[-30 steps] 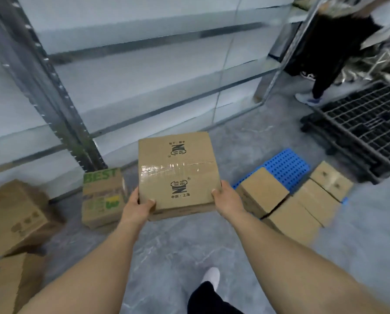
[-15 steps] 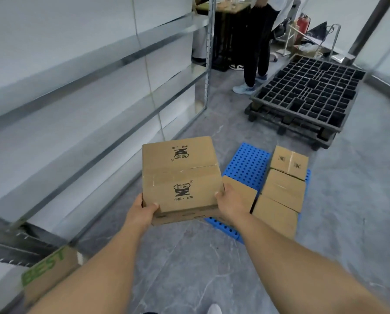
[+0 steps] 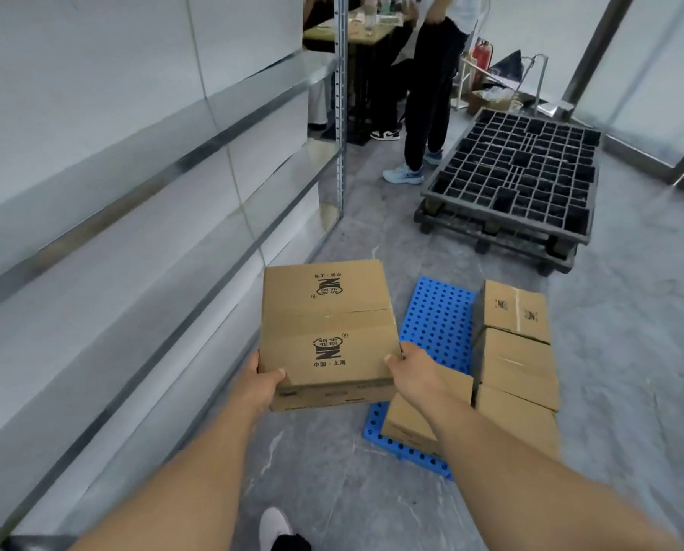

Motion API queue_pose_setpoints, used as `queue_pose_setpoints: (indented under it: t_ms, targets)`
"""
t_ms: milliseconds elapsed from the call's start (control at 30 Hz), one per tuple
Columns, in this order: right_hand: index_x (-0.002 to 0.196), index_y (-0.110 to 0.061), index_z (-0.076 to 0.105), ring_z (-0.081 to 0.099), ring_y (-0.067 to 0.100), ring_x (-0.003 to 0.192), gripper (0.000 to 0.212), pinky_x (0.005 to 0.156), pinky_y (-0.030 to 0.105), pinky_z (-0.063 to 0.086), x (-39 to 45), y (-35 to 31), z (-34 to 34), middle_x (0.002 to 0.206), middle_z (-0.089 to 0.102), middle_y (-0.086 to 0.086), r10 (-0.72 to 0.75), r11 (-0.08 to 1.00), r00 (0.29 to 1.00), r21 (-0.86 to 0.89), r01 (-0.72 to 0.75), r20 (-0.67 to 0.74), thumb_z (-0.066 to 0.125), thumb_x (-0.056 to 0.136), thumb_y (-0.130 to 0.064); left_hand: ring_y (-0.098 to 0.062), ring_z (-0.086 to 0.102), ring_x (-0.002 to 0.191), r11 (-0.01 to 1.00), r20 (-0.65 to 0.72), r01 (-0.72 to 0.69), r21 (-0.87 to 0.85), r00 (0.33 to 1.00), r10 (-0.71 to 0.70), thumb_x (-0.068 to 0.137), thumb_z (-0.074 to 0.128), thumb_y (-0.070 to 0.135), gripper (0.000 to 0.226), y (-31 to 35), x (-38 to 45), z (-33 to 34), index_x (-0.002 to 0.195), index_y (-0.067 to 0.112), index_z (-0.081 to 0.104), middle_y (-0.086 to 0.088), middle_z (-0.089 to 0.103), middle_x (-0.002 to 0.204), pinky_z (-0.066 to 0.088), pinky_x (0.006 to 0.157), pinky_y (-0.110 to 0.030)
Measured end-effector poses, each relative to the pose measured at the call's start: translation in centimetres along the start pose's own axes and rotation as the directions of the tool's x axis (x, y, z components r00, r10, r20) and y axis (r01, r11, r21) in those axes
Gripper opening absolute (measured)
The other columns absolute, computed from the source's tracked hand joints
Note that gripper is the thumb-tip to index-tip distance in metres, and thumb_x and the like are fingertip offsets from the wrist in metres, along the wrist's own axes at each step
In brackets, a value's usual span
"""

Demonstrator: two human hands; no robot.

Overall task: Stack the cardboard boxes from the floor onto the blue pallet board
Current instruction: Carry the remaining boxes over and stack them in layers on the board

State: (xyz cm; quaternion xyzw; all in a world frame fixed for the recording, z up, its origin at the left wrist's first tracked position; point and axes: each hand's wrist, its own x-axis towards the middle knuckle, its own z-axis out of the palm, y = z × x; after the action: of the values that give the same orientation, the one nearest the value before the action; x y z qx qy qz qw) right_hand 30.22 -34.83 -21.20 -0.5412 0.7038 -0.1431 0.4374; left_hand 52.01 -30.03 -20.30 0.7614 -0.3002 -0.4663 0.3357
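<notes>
I hold a taped cardboard box [image 3: 326, 332] with black printed logos in front of me, above the floor. My left hand [image 3: 263, 385] grips its near left corner and my right hand [image 3: 412, 371] grips its near right edge. Just right of it lies the blue pallet board [image 3: 437, 320], perforated, flat on the grey floor. Three boxes sit in a row along the board's right side: far [image 3: 513, 310], middle [image 3: 517, 365] and near [image 3: 517, 417]. One more box [image 3: 410, 425] rests on the board's near left part, partly behind my right forearm.
A metal shelving rack [image 3: 338, 113] with white panels runs along the left. A black plastic pallet [image 3: 511, 184] lies beyond the blue board. A person in dark trousers [image 3: 428, 97] stands at the back near a table. My shoe [image 3: 275, 526] shows at the bottom.
My view has swung right and forward, away from the boxes on the floor at the left. The held box has come closer to the blue pallet board, which looks larger and nearer.
</notes>
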Motion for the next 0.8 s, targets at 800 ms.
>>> queue_pose_setpoints:
  t_ms: [800]
  targets:
    - [0.11, -0.009, 0.053, 0.056, 0.023, 0.091, 0.023, 0.078, 0.037, 0.048, 20.4, -9.5, 0.4, 0.105, 0.059, 0.007, 0.306, 0.94, 0.906, 0.244, -0.239, -0.293, 0.045, 0.095, -0.025, -0.023, 0.051, 0.113, 0.935, 0.397, -0.195, 0.297, 0.916, 0.065, 0.092, 0.052, 0.011, 0.05, 18.0, 27.6, 2.6, 0.139, 0.02, 0.039, -0.007, 0.053, 0.131, 0.039, 0.094, -0.029]
